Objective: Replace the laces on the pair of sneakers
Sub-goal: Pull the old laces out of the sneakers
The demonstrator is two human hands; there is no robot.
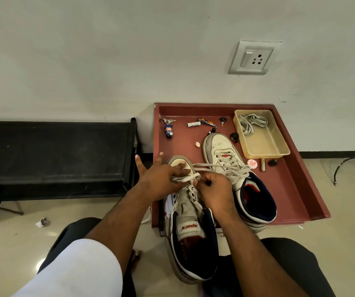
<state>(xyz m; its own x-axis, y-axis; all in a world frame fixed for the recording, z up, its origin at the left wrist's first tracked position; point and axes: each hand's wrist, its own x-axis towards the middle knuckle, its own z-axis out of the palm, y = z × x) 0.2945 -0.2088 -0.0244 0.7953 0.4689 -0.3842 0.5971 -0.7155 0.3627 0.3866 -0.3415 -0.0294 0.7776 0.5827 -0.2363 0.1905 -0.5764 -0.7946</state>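
Your left hand (161, 179) lay over the toe end of the near sneaker (190, 228), thumb and forefinger stretched out straight past the toe while the other fingers curled around a loop of white lace (185, 178) and held it against the shoe. Your right hand (216, 190) was clenched beside it, fingertips pinching the same lace just above the eyelets. From there two strands of the lace ran off to the right, across the second sneaker (225, 155).

The near sneaker stood between your knees, its toe reaching onto the front left corner of the red tray (296, 189) and its heel toward you, tongue pulled open with the label showing. The second sneaker sat inside the tray just to the right, toe toward the wall, its grey lace (232, 168) threaded through the eyelets.

At the back right of the tray sat a clear tub (279, 146) with a coiled grey lace in its far end. Keys, a small doll keyring (169, 131), a battery (193, 124) and a few small dark knobs lay scattered on the tray floor. A black bench (54, 151) stood to the left against the wall, and a wall socket (254, 57) hung above the tray.
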